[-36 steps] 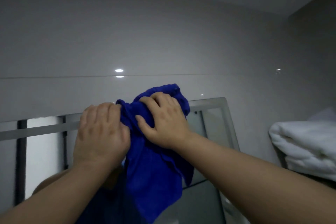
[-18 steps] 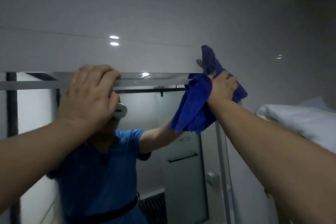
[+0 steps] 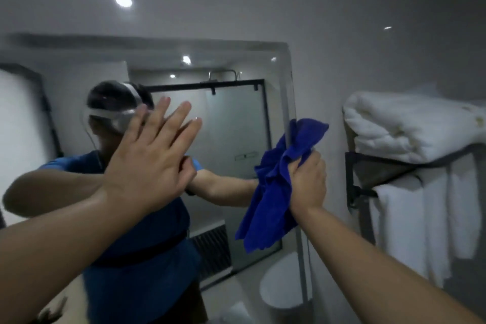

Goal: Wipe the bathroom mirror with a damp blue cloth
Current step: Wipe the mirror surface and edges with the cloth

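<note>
At the mirror's [image 3: 236,118] right edge, the right hand [image 3: 307,181] clenched the bunched blue cloth [image 3: 273,192] against the glass. The left hand [image 3: 152,160] lay flat on the mirror, fingers straight and spread. White towels [image 3: 410,126] sat on a rack [image 3: 368,173] nearby.

The right hand [image 3: 307,181] grips the bunched blue cloth [image 3: 273,192] at the mirror [image 3: 236,126]'s right edge; the left hand [image 3: 155,155] lies flat, fingers spread, on the glass.
</note>
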